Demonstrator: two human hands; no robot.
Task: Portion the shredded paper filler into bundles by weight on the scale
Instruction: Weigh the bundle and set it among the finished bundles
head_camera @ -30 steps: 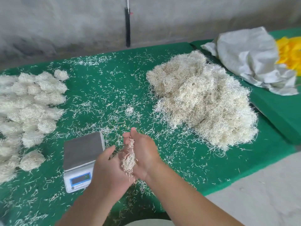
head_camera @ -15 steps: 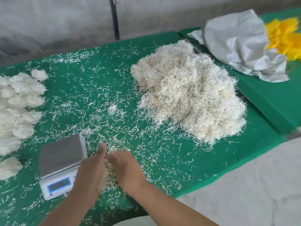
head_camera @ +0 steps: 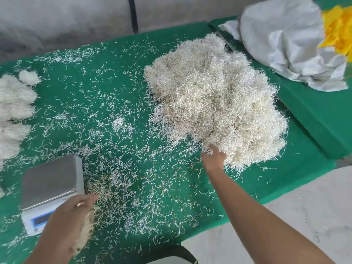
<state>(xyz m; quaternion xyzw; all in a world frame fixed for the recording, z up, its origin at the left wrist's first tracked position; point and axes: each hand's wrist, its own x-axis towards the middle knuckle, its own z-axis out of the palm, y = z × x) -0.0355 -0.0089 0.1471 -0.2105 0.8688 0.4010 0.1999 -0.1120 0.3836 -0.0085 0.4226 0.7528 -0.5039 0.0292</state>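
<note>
Two hands split: the right hand (head_camera: 214, 158) pinches strands at the big filler pile's (head_camera: 215, 103) near edge while the left hand (head_camera: 66, 223) cups a tuft (head_camera: 85, 229) beside the bare scale (head_camera: 49, 180) (near-left corner), so an overgrab risks scattering shreds and overshooting the weight.

Big loose pile of shredded paper filler (head_camera: 219, 100) is sitting on the green table, right of centre, pale beige and tangled; finished bundles (head_camera: 13, 109) are lying clustered at the far left edge, whitish round tufts, touching each other; scale (head_camera: 50, 191) is sitting near the front left, steel platter bare, blue display facing the person; a small tuft (head_camera: 85, 229) is lying in the left palm.
</note>
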